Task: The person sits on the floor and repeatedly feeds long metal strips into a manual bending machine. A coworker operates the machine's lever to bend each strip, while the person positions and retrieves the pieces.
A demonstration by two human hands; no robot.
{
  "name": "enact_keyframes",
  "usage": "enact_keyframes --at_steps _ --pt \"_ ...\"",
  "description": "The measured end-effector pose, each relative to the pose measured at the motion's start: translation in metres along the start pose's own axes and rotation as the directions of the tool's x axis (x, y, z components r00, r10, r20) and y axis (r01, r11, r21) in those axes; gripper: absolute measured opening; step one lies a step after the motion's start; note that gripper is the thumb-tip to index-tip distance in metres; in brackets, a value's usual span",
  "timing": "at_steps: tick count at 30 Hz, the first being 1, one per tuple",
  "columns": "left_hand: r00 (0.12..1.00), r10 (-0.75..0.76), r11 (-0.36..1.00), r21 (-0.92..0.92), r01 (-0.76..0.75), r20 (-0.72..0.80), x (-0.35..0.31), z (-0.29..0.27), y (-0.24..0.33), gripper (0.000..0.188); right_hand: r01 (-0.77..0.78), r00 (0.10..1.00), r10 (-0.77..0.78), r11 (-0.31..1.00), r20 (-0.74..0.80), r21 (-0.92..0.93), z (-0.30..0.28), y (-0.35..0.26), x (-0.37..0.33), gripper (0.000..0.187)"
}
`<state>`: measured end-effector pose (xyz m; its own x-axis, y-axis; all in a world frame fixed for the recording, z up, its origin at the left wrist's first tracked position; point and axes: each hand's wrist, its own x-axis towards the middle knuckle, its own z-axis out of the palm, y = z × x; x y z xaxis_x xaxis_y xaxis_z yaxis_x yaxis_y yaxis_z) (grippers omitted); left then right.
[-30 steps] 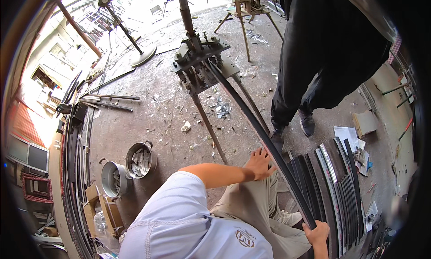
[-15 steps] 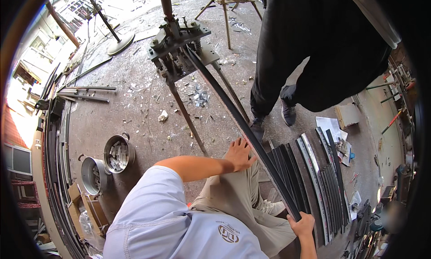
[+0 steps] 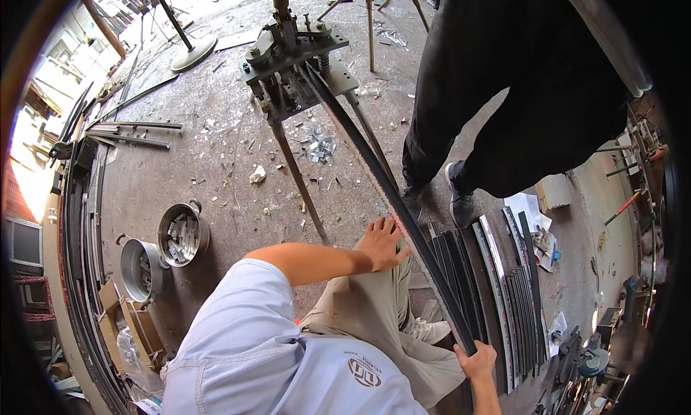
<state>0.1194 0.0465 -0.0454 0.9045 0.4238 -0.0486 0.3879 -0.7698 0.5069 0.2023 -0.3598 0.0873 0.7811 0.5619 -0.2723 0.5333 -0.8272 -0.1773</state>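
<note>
A long black metal profile strip point(image 3: 427, 259) runs slantwise from a hand press on legs point(image 3: 294, 68) down toward me. Its far end sits in the press's jaws, where the exact fit is hidden. My right hand point(image 3: 477, 361) is wrapped round the strip near its close end, thumb on top. On my knee rests my left hand point(image 3: 381, 246), fingers spread and holding nothing, beside the strip's middle. To the right of the strip, several dark and silver profiles point(image 3: 520, 307) lie side by side on the floor.
Two metal pots point(image 3: 204, 236) with cut pieces stand at left, near a cardboard box point(image 3: 140, 334). Scraps point(image 3: 317, 150) litter the floor under the press. A person in dark trousers point(image 3: 461, 77) stands at the right of it. Long bars line the left wall.
My view has shifted slightly, so the press sits a little higher and farther right. The standing person's leg has moved a little. My hands keep their places, the right still on the strip.
</note>
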Motion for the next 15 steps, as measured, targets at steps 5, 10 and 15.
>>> enact_keyframes --at_steps 5,10,15 --pt "0.999 0.022 0.999 0.047 -0.024 0.036 0.002 -0.005 -0.001 0.067 -0.037 0.998 0.037 0.999 0.048 0.006 0.001 0.004 -0.007 0.063" --pt "1.0 0.004 0.998 -0.059 -0.005 -0.008 -0.004 -0.006 -0.001 0.066 0.078 0.99 -0.085 0.994 -0.109 -0.071 -0.01 0.005 -0.006 0.058" --pt "0.999 0.005 0.999 -0.048 -0.008 -0.048 -0.008 0.001 -0.006 0.069 0.028 0.998 -0.032 0.996 -0.054 -0.081 0.0 0.021 -0.008 0.069"
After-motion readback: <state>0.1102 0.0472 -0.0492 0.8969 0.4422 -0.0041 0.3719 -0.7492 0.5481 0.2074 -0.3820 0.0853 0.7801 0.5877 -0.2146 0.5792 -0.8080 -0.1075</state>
